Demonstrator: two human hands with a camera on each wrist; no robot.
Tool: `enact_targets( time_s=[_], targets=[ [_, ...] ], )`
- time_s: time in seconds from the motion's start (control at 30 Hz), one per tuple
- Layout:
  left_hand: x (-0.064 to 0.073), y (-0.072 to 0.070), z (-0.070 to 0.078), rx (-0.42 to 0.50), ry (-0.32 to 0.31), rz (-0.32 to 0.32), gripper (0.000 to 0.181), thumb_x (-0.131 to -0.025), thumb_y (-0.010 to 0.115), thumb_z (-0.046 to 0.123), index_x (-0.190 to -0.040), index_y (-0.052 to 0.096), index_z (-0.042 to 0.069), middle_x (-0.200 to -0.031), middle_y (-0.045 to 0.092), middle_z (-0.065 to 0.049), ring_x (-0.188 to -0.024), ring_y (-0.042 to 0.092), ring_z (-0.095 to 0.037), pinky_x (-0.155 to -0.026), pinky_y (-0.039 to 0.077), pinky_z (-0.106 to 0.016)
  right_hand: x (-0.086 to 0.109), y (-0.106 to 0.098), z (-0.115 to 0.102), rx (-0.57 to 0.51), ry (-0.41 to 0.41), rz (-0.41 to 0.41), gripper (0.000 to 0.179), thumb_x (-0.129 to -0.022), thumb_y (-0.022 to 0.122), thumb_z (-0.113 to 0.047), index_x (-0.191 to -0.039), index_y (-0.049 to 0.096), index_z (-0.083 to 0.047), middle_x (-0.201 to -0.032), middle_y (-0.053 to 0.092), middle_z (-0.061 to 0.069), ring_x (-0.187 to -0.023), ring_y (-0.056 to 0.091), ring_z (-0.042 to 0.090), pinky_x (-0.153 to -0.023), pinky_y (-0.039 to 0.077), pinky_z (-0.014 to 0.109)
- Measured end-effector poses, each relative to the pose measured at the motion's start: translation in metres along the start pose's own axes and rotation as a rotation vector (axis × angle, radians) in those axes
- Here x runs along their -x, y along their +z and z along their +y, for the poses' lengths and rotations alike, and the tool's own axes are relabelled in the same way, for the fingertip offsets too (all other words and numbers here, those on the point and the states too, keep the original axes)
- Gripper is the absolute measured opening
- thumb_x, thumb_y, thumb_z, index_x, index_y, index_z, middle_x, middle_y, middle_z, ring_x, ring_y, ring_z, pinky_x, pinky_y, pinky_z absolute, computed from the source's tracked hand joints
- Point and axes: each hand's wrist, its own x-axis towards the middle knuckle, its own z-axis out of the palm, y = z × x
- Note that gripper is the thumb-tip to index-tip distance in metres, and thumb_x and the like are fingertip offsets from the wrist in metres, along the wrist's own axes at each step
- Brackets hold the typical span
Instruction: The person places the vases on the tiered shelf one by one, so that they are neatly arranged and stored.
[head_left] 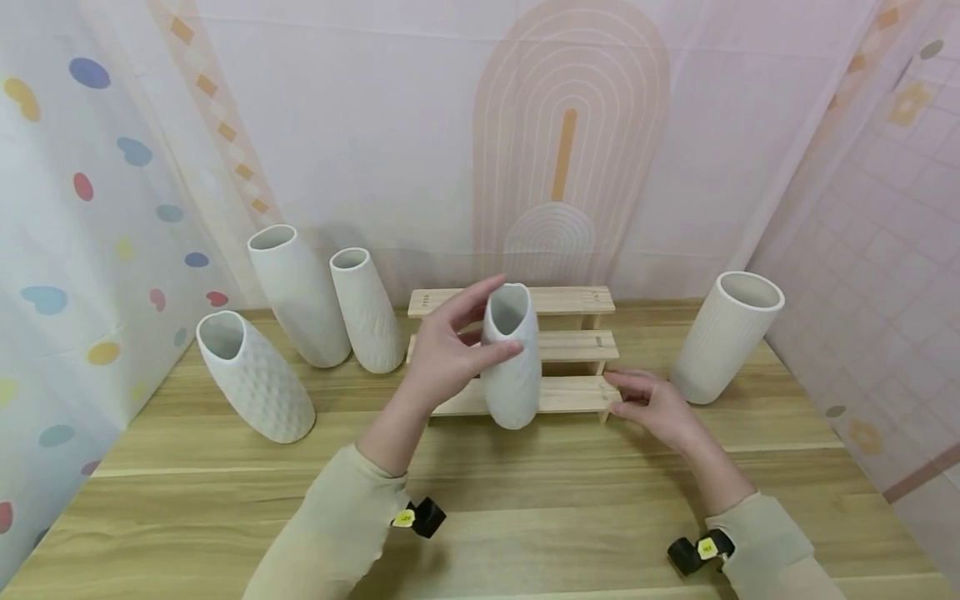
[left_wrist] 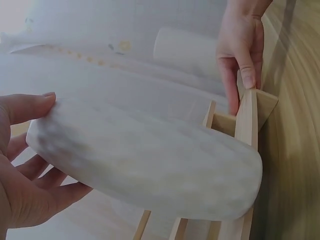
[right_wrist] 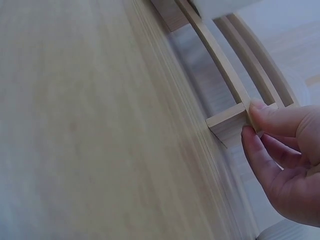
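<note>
A person steadied a three-tier wooden rack (head_left: 573, 393) with one hand and held up a white vase (head_left: 513, 383) with the other, working at a wood-grain table (head_left: 555, 508) backed by a printed curtain (head_left: 360, 108). Read as a clock face centered on the rack, with the person at 6, the rack's rear board ran near the curtain at 12 o'clock, while from its front edge a broad span of tabletop stretched toward 6 between the two sleeves. At 9 o'clock, a narrow vase (head_left: 371, 321) stood just beside the rack's end, leaving little side room, with a tall smooth vase (head_left: 303, 308) close by it; a dimpled vase (head_left: 262, 383) stood farther out, between 8 and 9. A ribbed vase (head_left: 723, 350) stood at 3, just beyond the right hand (head_left: 652, 404). That hand's thumb and fingers pinched the 3 o'clock end of the lowest board. The left hand (head_left: 450, 354), coming in from 8 o'clock, gripped the white vase near its rim, thumb on the near side and fingers behind. The vase's opening faced up; its lower body hung below the fingers, toward 6, in front of the lowest board. Whether its base touched the rack could not be told.
</note>
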Motion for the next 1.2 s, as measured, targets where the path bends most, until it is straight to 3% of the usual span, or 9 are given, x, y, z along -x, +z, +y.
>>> enact_targets(
  time_s=[0.5,0.77,1.2],
  targets=[
    [-0.026,0.042,-0.006,-0.002,0.018,-0.029,0.069,-0.077,0.083,0.000,-0.140,0.056,0.009,-0.129,0.061,-0.008,-0.113,0.060,-0.021,-0.092,0.053,-0.038,-0.001,0.001,-0.002,0.001,-0.027,0.011,0.043,-0.090,0.072,-0.005,-0.130,0.060,0.006,-0.136,0.052,0.027,-0.105,0.058,0.030,-0.084,0.049,0.025],
    [-0.029,0.050,-0.008,-0.003,-0.006,-0.033,0.070,-0.078,0.083,0.002,-0.142,0.056,0.013,-0.132,0.061,-0.005,-0.117,0.059,-0.022,-0.095,0.051,-0.038,0.000,0.001,-0.003,0.027,-0.027,0.000,0.043,-0.090,0.071,-0.005,-0.131,0.060,0.006,-0.136,0.053,0.025,-0.104,0.058,0.029,-0.083,0.049,0.025],
    [-0.027,0.060,-0.011,-0.098,0.048,-0.002,0.070,-0.079,0.083,0.005,-0.143,0.054,0.010,-0.135,0.059,-0.007,-0.117,0.058,-0.019,-0.094,0.052,-0.034,0.001,0.001,-0.007,0.018,-0.031,0.006,0.044,-0.090,0.073,-0.006,-0.130,0.060,0.007,-0.135,0.053,0.026,-0.104,0.060,0.031,-0.083,0.050,0.026]
  ],
)
